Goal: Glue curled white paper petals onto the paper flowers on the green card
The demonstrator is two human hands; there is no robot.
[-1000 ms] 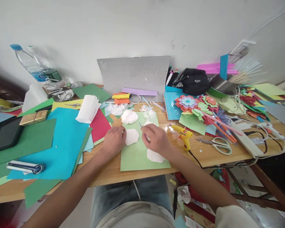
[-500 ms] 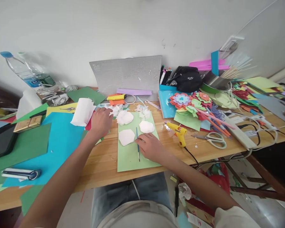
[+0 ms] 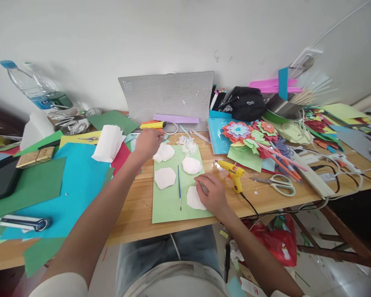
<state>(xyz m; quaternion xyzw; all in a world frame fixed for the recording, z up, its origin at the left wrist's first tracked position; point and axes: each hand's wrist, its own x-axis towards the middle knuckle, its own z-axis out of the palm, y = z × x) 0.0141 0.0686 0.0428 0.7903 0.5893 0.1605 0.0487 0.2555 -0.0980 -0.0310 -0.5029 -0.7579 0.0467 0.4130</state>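
My left hand point(image 3: 149, 143) reaches over the back of the light green sheet point(image 3: 167, 208), by crumpled white paper point(image 3: 163, 152) and a yellow ridged-handle tool point(image 3: 153, 125). Its fingertips point down and are partly hidden, so I cannot tell whether they grip anything. My right hand point(image 3: 213, 194) rests at the sheet's right side with loosely bent fingers, partly over a white paper piece point(image 3: 194, 199). Nothing shows in its fingers. Two more white cut pieces, one at left point(image 3: 165, 178) and one at right point(image 3: 191, 165), lie flat around a thin blue paintbrush point(image 3: 179, 187).
Right of the sheet lie a yellow glue gun point(image 3: 233, 173), scissors point(image 3: 280, 184) and layered paper flowers point(image 3: 239, 130). A white paper roll point(image 3: 109, 143) and blue sheet point(image 3: 77, 181) are on the left. A grey cutting mat point(image 3: 170, 95) leans against the wall.
My left hand has moved right and slightly back, from beside the white roll to the scraps. My right hand has shifted right, away from the brush, uncovering the lower right white piece.
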